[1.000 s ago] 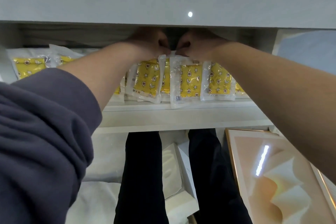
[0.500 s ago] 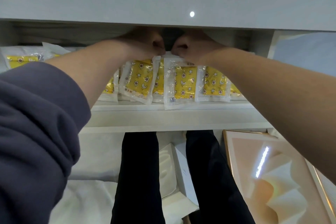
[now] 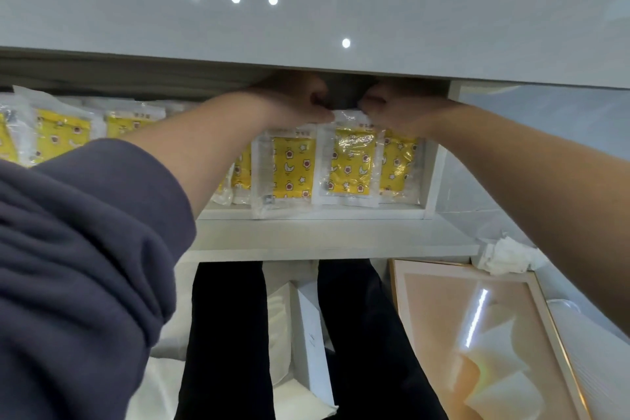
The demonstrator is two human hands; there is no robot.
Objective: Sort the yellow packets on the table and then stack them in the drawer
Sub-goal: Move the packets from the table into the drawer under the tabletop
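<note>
The white table (image 3: 306,10) fills the far, upper part of the view, and the open drawer (image 3: 324,239) juts out from under its edge toward the person. With so many packets already lined up inside, stacking in the drawer looks like the step in hand, and it seems well along. A row of yellow packets (image 3: 289,167) stands on edge in the drawer, leaning back. It runs from the far left, partly hidden behind the dark sleeve (image 3: 85,249), across to the drawer's right wall. One packet (image 3: 351,164) near the right end overlaps the fronts of its neighbours, and both hands meet at its top edge in the shadow under the table's lip. The left hand (image 3: 293,102) and the right hand (image 3: 399,106) are each curled closed, close together but apart. Each appears to pinch the top edge of the clear wrapper between thumb and fingertips, though the shadow hides the fine detail. The next move probably calls for seating this packet in line with the row, then releasing it gently so the limp, slick wrappers beside it do not tip
</note>
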